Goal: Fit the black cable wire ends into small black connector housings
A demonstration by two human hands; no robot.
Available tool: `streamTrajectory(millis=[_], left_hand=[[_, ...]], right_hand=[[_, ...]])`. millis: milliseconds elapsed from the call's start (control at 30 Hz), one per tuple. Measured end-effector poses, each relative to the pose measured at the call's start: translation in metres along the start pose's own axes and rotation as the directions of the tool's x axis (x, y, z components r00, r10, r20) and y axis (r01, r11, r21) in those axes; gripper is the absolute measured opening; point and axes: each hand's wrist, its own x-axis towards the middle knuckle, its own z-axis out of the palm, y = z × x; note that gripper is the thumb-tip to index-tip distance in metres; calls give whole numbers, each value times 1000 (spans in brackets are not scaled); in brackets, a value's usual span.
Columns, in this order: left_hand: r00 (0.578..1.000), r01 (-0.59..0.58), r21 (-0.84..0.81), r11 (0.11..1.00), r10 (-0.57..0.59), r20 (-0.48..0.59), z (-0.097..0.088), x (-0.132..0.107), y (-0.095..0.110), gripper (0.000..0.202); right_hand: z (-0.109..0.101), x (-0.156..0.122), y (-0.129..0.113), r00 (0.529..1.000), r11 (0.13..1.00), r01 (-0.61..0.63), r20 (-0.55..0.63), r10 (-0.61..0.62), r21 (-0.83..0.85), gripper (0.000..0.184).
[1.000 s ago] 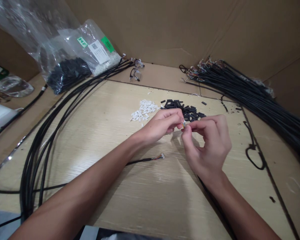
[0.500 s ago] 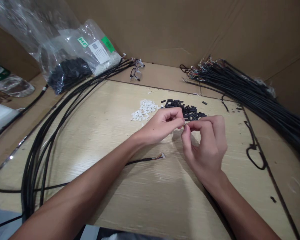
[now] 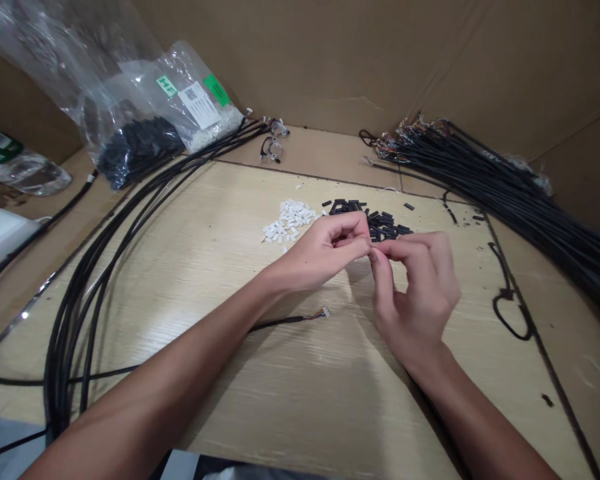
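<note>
My left hand (image 3: pixel 327 250) and my right hand (image 3: pixel 420 283) meet fingertip to fingertip above the table, both closed in a pinch. Whatever lies between the fingertips is tiny and almost wholly covered by them. A black cable (image 3: pixel 433 413) runs out from beneath my right wrist along the forearm; its upper end is hidden by the hand. Just beyond my left fingers lies a pile of short black tube pieces (image 3: pixel 387 230), with a pile of small white connector housings (image 3: pixel 293 217) to its left. Below my left wrist rests a cable end with coloured wires and a white plug (image 3: pixel 325 312).
Black cables (image 3: pixel 100 267) curve down the left side, near clear bags (image 3: pixel 200 100) of black and white parts. Eyeglasses (image 3: pixel 273 143) lie at the back. A thick cable bundle (image 3: pixel 480 170) with bare wire ends fills the right rear. A cable tie loop (image 3: pixel 513 320) lies right.
Both hands have shifted very slightly right, and the right hand has turned a little. A yellowish bit that showed between the fingertips is now covered.
</note>
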Motion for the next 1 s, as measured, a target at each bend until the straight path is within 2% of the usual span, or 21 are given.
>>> streamTrajectory(millis=[167,300,600,733,900,1000], left_hand=[[999,-3,-99,995,-1,-40,1,3,-4,17],[998,-5,-92,996,-1,-65,0,4,-4,18],[998,-1,-100,995,-6,-68,1,4,-4,19],[998,-2,-91,996,-3,-62,2,3,-4,16],[999,-4,-74,997,1,-37,3,2,-2,15],[1000,2,-45,999,-3,-27,2,1,-2,17]], right_hand=[[0,3,3,991,979,-130,41,125,156,10],[0,5,7,976,946,-217,79,203,241,7],[1,3,9,956,900,-291,139,259,324,7],[2,2,10,968,922,-248,111,224,297,9],[0,3,8,997,989,-65,37,60,135,13],[-1,4,6,1000,996,-5,21,4,88,14]])
